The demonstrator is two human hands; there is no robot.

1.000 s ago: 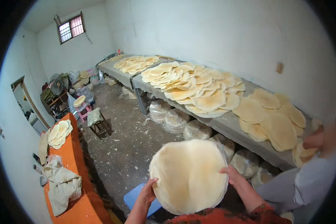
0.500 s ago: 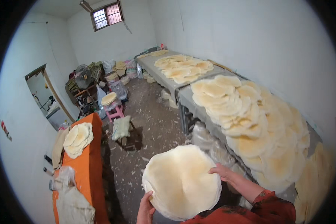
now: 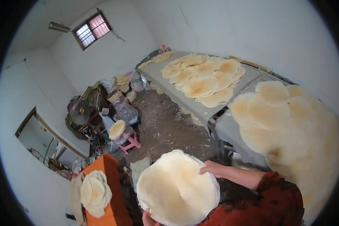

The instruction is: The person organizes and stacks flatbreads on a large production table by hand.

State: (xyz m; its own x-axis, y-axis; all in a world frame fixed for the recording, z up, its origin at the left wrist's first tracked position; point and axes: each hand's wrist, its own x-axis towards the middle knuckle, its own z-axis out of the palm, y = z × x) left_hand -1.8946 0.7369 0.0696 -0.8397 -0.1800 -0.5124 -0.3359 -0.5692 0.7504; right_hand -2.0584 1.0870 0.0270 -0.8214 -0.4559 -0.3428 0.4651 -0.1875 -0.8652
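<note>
Between my two hands is a thick stack of thin, round, pale flatbreads (image 3: pixel 173 188), browned lightly toward the middle and dented at the center. My right hand (image 3: pixel 213 168) grips its upper right edge, thumb on top and the other fingers out of sight. At the lower left edge, my left hand (image 3: pixel 150 218) closes on the rim and is partly cut off by the picture's border. Overlapping flatbreads (image 3: pixel 267 113) cover the near table at my right. A farther group of flatbreads (image 3: pixel 203 84) lies spread on the same row of tables.
To the left, an orange-covered table (image 3: pixel 111 188) bears a small pile of flatbreads (image 3: pixel 96 192). A pink stool (image 3: pixel 132 144) holds another pile, near a grey fan (image 3: pixel 79 110) and several bags. A pale cushioned stool (image 3: pixel 139 167) stands beside my stack. White scraps dot the dark floor (image 3: pixel 158 124).
The view has shifted forward and tilted, with the far tables and pink stool now nearer. Both hands keep hold of the stack, which now covers part of the cushioned stool.
</note>
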